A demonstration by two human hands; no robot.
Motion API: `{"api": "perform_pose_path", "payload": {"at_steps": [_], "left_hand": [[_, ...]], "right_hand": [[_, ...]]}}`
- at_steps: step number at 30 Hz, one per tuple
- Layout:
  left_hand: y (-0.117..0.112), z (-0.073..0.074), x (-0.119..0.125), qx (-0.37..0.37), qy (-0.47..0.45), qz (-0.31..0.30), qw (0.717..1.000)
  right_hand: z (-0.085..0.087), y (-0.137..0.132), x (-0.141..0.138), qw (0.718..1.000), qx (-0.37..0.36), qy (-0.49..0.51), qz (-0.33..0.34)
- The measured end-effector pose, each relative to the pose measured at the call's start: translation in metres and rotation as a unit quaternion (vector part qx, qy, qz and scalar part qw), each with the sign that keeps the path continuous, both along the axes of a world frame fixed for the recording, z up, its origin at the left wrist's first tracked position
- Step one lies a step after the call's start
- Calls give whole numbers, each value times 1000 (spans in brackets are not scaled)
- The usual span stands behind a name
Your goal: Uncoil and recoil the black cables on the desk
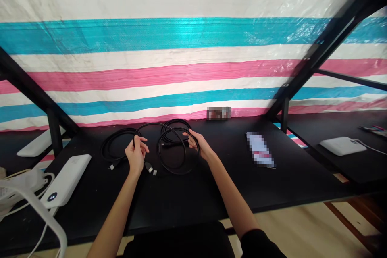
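Several black cables lie in loops on the black table. My left hand is closed round one black cable that arches up from it; the cable's plug end hangs just right of that hand. My right hand pinches a coiled black cable at the coil's right side. Another coiled cable rests on the table left of my left hand, and a third coil sits behind, between my hands.
A white power bank lies at the table's left, with white cords and a white holder beside it. A blurred packet lies to the right. Black frame posts rise on both sides. Another white device sits on the neighbouring table.
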State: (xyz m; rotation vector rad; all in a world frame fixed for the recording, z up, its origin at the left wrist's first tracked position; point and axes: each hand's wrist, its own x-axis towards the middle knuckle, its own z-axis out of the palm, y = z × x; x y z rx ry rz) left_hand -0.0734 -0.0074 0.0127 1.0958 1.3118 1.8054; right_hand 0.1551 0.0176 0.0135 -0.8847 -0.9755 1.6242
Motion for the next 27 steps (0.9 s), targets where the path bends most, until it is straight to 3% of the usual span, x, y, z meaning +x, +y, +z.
{"api": "perform_pose_path", "payload": {"at_steps": [3, 12, 17, 27], "left_hand": [[0, -3, 2, 1, -3, -7, 1000], [2, -1, -4, 51, -33, 60, 996], [1, -4, -1, 41, -28, 30, 998], [1, -9, 1, -6, -7, -29, 1000]], "right_hand": [[-2, 1, 0, 999, 17, -33, -27], [-14, 6, 1, 975, 115, -165, -90], [-17, 7, 1, 955, 168, -219, -108], [-11, 4, 1, 953, 198, -222, -64]]}}
